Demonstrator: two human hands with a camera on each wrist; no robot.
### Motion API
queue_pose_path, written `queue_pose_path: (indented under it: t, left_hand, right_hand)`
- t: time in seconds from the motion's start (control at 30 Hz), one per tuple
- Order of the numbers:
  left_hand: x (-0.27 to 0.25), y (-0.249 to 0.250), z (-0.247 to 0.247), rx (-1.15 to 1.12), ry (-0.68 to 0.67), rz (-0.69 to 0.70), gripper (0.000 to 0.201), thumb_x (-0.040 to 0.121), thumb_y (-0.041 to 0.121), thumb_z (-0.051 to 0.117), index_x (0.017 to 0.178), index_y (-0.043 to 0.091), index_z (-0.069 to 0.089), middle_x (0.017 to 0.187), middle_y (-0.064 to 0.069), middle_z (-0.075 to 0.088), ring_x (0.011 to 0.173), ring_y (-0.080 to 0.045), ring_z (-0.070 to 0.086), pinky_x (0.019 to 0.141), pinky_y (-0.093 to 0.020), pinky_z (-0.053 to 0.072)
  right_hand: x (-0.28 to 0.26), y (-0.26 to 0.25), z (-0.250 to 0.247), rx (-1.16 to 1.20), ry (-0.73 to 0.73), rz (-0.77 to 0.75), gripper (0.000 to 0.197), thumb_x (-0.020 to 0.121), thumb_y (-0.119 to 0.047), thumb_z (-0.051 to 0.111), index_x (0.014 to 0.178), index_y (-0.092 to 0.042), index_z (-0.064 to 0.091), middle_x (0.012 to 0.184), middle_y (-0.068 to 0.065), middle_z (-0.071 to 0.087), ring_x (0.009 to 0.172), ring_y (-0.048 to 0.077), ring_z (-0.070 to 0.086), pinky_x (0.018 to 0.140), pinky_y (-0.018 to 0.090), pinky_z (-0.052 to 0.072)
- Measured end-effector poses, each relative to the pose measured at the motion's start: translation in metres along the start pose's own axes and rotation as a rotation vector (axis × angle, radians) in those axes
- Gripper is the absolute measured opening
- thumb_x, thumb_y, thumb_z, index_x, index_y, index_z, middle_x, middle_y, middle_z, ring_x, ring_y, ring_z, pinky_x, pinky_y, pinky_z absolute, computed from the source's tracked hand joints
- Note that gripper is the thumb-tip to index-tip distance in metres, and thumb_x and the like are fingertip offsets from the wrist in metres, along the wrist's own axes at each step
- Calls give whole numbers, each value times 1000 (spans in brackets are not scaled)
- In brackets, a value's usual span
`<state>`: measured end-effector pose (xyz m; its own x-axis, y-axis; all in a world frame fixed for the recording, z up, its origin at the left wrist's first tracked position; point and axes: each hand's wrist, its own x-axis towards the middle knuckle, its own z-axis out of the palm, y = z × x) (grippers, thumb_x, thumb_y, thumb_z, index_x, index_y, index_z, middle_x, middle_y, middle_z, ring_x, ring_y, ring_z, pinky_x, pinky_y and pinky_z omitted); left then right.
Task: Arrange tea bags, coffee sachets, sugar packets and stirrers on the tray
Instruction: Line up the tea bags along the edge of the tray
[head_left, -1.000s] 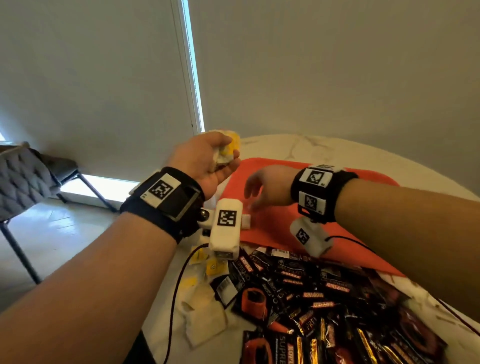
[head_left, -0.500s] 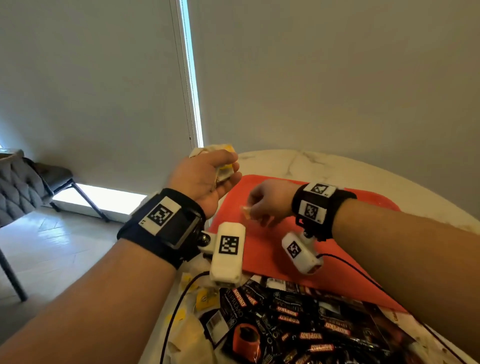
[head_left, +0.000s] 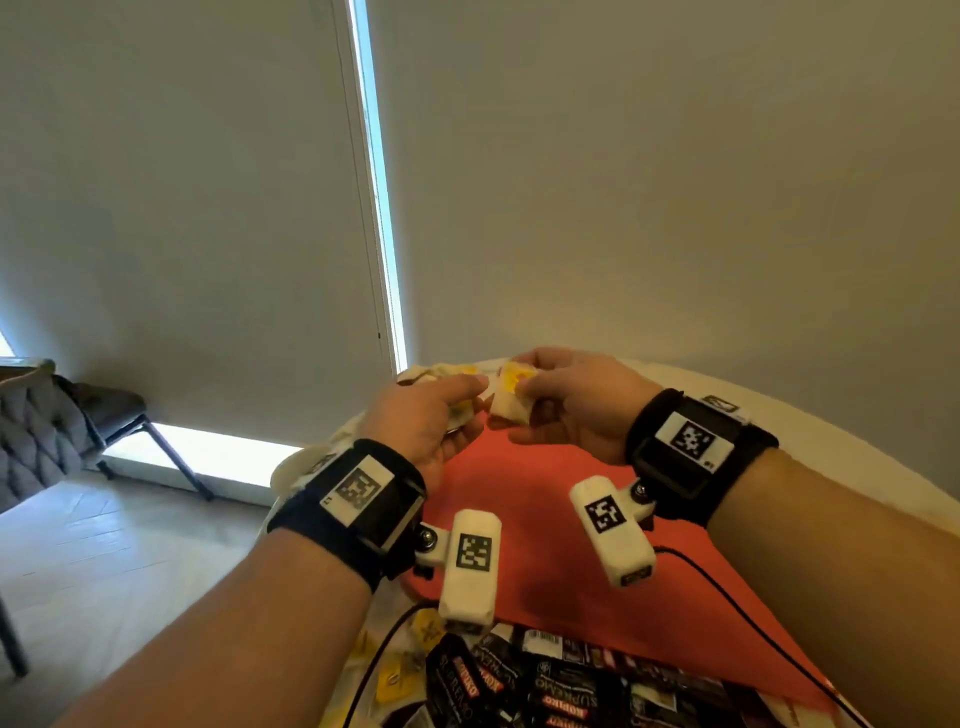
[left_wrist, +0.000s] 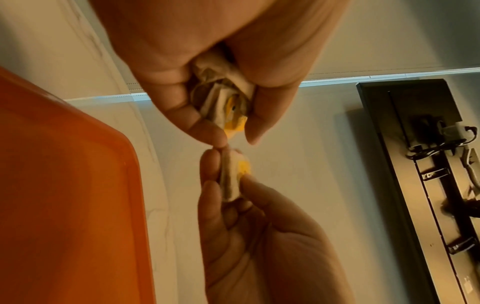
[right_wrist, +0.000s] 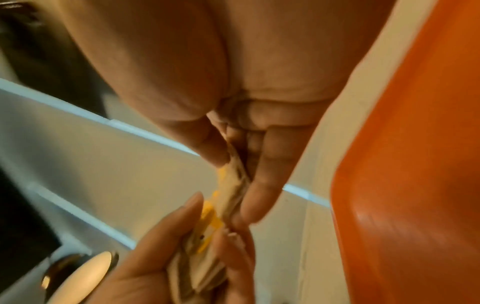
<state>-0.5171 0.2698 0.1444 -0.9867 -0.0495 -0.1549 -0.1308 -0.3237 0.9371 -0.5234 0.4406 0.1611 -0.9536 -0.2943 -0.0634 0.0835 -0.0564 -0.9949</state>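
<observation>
Both hands are raised together above the far end of the orange tray (head_left: 545, 519), at the centre of the head view. The left hand (head_left: 421, 421) has a narrow grip closed around a crumpled bunch of tea bags (left_wrist: 223, 96), pale paper with yellow tags; in the left wrist view the bunch sits between thumb and curled fingers at the upper middle of the frame. The right hand (head_left: 576, 410) pinches a single tea bag (head_left: 511, 397) between thumb and fingers, its yellow tag showing; in the left wrist view that bag (left_wrist: 233, 174) stands edge-on just below the left hand's fingertips, which touch the right hand's. In the right wrist view the two hands meet at the lower middle of the frame, the single bag and the bunch nearly touching, with the tray filling the right edge.

At the bottom of the head view a heap of dark coffee sachets (head_left: 561, 686) lies on the white marble desk (head_left: 831, 447), reaching the tray's near edge, and more tea bags with yellow tags (head_left: 400, 660) lie loose to the left of the sachets. A grey padded chair (head_left: 47, 421) stands on the floor at the left edge
</observation>
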Motion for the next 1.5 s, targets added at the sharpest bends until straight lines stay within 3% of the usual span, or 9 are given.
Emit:
queue_pose_path:
  t: [0.13, 0.23, 0.43, 0.53, 0.7, 0.87, 0.97, 1.23, 1.5]
  left_hand:
    - [6, 6, -4, -28, 66, 50, 24, 92, 10, 76, 113, 12, 66, 98, -9, 70, 83, -18, 69, 63, -29, 58]
    - [10, 10, -5, -6, 70, 117, 33, 90, 16, 80, 119, 15, 65, 107, -10, 72, 90, -20, 72, 66, -29, 58]
    - [2, 23, 5, 55, -116, 261, 43, 70, 33, 89, 105, 19, 67, 98, -6, 77, 88, -22, 77, 72, -30, 60]
    - [9, 29, 5, 104, -109, 321, 39, 77, 12, 88, 107, 20, 65, 103, -8, 75, 93, -25, 76, 73, -29, 60]
    - [36, 38, 1, 119, -2, 279, 33, 86, -2, 76, 109, 18, 64, 111, -12, 71, 96, -28, 73, 74, -31, 61]
    - [63, 40, -7, 74, 68, 148, 27, 87, 5, 78, 112, 11, 68, 103, -12, 75, 82, -18, 74, 67, -29, 61]
    - [69, 43, -9, -8, 48, 85, 39, 87, 8, 78, 125, 8, 67, 97, -11, 75, 72, -17, 75, 60, -27, 58]
    - [73, 45, -14, 19, 43, 52, 26, 91, 11, 76, 116, 8, 67, 89, -10, 74, 70, -16, 73, 60, -28, 62]
    - [71, 42, -20, 22, 61, 49, 34, 90, 10, 78, 121, 9, 64, 95, -11, 74, 71, -17, 74, 61, -28, 61]
  right_hand:
    - [5, -8, -9, -465, 164, -197, 9, 94, -14, 70, 99, -12, 64, 106, 21, 74, 78, 17, 66, 74, 33, 53]
    - [4, -14, -12, -337, 146, -211, 9, 88, -13, 77, 92, -14, 69, 100, 5, 75, 88, 15, 69, 87, 39, 55]
    - [10, -21, -5, -271, 143, -306, 14, 90, -10, 75, 102, -5, 69, 101, 23, 74, 87, 29, 73, 87, 50, 60]
    - [17, -22, 1, -209, 150, -315, 23, 90, -9, 76, 111, -8, 67, 95, 22, 74, 84, 29, 74, 82, 48, 62]
    - [31, -16, 5, -131, 157, -246, 40, 85, 4, 76, 118, -10, 58, 94, 22, 74, 82, 30, 74, 72, 42, 61]
    - [73, 13, -11, -251, 420, -6, 27, 77, 5, 81, 86, -11, 61, 80, 17, 71, 76, 32, 72, 65, 39, 58]
    - [97, 35, -25, -358, 447, 150, 27, 77, 5, 81, 67, -8, 60, 71, 19, 67, 74, 34, 67, 79, 51, 59]
    - [127, 59, -24, -592, 389, 297, 13, 84, -12, 78, 85, -18, 65, 89, 3, 69, 73, 15, 66, 60, 23, 55]
    - [135, 73, -12, -734, 398, 366, 19, 95, -20, 70, 100, -3, 75, 108, 10, 77, 94, 21, 72, 100, 41, 56]
